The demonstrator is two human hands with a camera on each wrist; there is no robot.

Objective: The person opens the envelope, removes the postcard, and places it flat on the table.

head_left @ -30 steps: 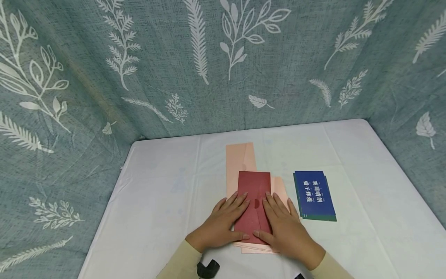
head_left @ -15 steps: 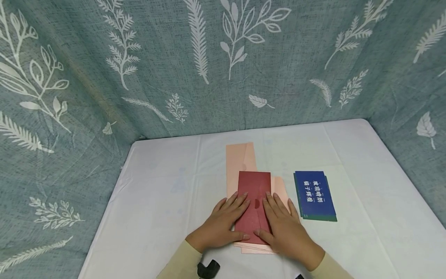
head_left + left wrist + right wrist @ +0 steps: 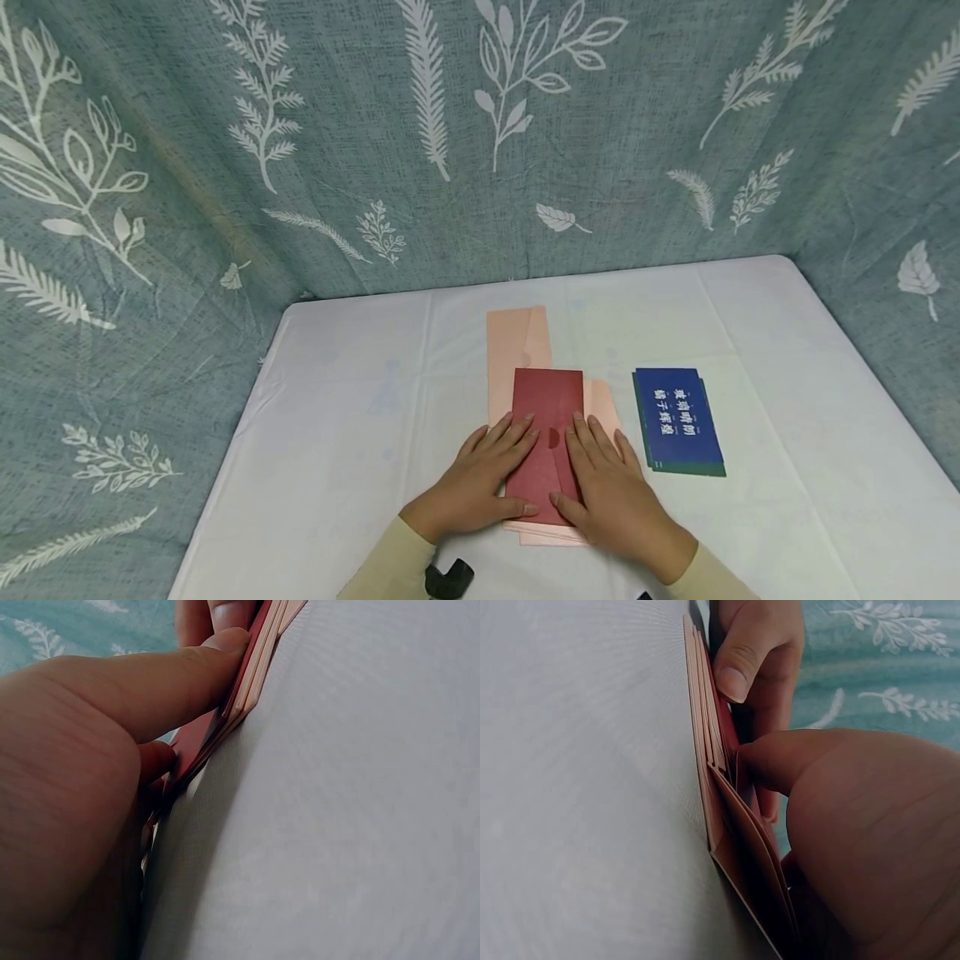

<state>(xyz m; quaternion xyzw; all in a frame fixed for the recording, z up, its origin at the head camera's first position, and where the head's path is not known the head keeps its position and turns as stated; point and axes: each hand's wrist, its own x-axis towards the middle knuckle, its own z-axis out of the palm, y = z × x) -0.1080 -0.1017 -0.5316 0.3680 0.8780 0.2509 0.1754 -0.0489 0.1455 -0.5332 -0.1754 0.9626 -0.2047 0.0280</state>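
A dark red envelope [image 3: 547,392] with a half-round tab mark at its middle lies on top of several peach envelopes [image 3: 517,333], which jut out behind it, to its right and at its near end. My left hand [image 3: 476,483] rests on its left side with fingers extended, the thumb over the lower part. On its right side rests my right hand [image 3: 615,496], fingers straight and pointing away from me. In the right wrist view, the stacked peach envelopes [image 3: 697,712] show their edges, and one gapes below the right thumb [image 3: 772,757].
Right of the pile, a blue card [image 3: 678,417] with white characters lies over a green one [image 3: 690,470]. A white cloth [image 3: 360,383] covers the table. A teal leaf-print curtain [image 3: 345,125] stands behind and along both sides.
My right hand has slid very slightly to the right, with its thumb and index finger shifting a little. My left hand and the cards have stayed in place.
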